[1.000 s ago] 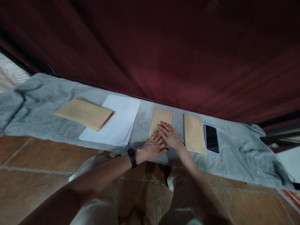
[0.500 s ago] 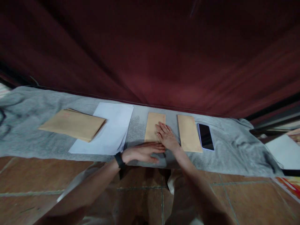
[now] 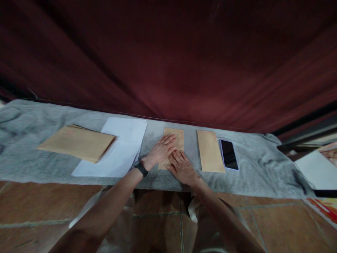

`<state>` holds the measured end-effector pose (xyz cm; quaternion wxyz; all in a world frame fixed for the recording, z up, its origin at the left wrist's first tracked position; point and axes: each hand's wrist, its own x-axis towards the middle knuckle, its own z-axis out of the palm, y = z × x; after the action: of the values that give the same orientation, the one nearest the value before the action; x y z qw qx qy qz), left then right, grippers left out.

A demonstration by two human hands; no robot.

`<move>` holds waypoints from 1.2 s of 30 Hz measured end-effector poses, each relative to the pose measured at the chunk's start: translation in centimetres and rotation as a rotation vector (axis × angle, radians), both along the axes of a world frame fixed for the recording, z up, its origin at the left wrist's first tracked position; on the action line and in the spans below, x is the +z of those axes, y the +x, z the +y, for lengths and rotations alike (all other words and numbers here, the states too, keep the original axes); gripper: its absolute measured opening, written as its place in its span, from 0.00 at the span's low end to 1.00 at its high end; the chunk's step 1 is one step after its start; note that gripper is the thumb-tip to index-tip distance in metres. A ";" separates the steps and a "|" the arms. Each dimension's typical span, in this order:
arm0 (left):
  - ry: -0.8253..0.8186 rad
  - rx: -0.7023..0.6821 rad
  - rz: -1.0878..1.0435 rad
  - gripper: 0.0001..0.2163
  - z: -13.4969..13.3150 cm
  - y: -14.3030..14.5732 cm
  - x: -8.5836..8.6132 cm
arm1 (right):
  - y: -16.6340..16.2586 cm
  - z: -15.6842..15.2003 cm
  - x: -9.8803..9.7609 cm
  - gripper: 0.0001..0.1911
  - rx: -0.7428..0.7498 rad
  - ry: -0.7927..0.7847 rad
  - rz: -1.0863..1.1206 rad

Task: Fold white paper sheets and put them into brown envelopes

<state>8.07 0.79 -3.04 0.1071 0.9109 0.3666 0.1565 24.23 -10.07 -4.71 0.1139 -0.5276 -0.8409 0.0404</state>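
A brown paper envelope [image 3: 178, 138] lies flat on the grey cloth, its long side pointing away from me. My left hand [image 3: 162, 149], with a black band on the wrist, rests flat across its left and middle part, fingers stretched out. My right hand [image 3: 182, 168] lies flat on the lower right part, fingers extended towards the left hand. Between them the hands cover much of the envelope. To the right, a second brown envelope [image 3: 210, 151] lies by itself, beside a phone [image 3: 229, 154] with a dark screen and a pale purple case.
On the left, a stack of brown envelopes [image 3: 76, 142] partly overlaps white paper sheets [image 3: 126, 140]. The grey cloth [image 3: 259, 165] is wrinkled towards the right. A dark red curtain [image 3: 168, 70] hangs behind. White sheets [image 3: 317, 168] show at the far right, above the tiled floor [image 3: 158, 228].
My left hand has moved up from the near edge onto the envelope. My right hand has slid down towards me, to the envelope's lower part.
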 end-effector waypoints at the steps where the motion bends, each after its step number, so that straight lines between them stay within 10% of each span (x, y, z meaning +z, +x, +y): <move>1: 0.006 -0.002 0.026 0.26 0.2 0.2 -0.3 | -0.2 -0.3 0.0 0.30 0.019 -0.007 0.004; 22: 0.014 0.042 0.111 0.27 2.5 3.4 -1.5 | -0.8 -3.7 0.8 0.37 0.314 -0.057 0.157; 36: 0.106 -0.152 0.106 0.25 -0.1 2.7 -2.2 | 1.4 -0.3 3.2 0.22 0.373 -0.571 0.653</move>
<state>10.77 0.73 -5.28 0.0507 0.9475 0.2926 0.1186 25.61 -10.36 -1.55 0.2135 -0.3373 -0.7968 0.4537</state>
